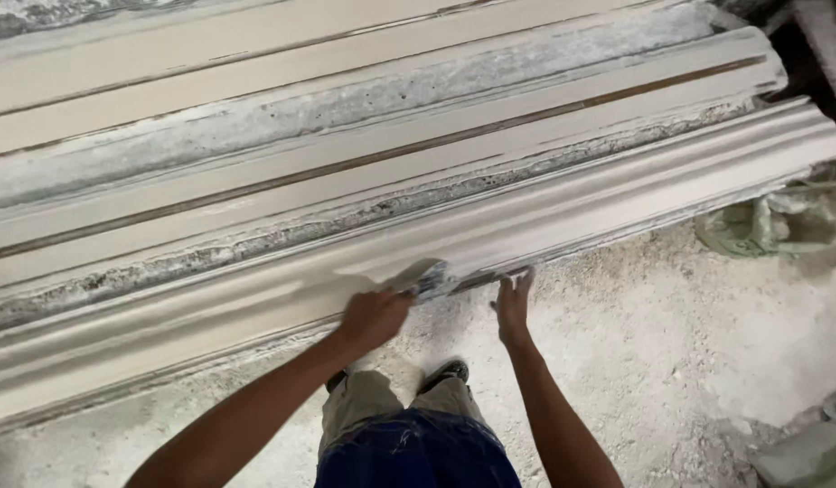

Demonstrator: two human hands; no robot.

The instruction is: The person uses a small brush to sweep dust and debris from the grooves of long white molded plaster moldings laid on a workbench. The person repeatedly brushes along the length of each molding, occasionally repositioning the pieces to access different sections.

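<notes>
A long white plaster cornice moulding [617,194] lies across the view on a plaster-crusted bench. My left hand [375,316] is shut on a small scraper blade [427,276], whose edge rests against the moulding's lower front curve. My right hand [513,303] is a little to the right of it, fingers spread and touching the underside of the moulding's front edge. Both forearms reach up from the bottom of the view.
More long mouldings and flat strips [346,117] lie side by side behind the front one. The floor [671,316] is covered in white plaster dust. A crumpled greenish sack [770,226] lies at the right. My shoes [445,370] stand just below the bench edge.
</notes>
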